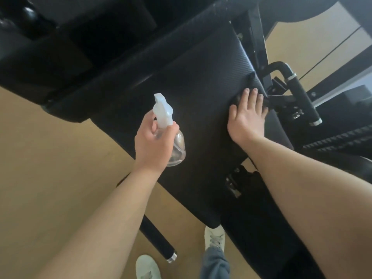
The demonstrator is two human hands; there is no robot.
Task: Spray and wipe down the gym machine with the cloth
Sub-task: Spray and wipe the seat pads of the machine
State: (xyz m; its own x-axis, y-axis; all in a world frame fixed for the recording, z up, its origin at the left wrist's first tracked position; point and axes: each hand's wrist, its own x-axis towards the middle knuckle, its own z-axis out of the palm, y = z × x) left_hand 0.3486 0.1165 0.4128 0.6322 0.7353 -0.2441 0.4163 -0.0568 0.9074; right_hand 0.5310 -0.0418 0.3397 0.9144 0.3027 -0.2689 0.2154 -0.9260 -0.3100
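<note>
Left hand point(153, 143) curls round the spray bottle point(163, 111), held just above the black seat pad point(191, 87), probably ready to respray, while right hand point(247, 117), fingers flat and spread, presses the dark cloth point(252, 77) at the pad's far edge to wipe.

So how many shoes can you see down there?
2. One white shoe is at the bottom edge on the tan floor. The other shoe is right of it, beside the black pad's corner, its heel under a grey trouser leg.

Tan floor point(50, 168) — white sneakers point(148, 267), grey trouser leg point(214, 262)
</note>
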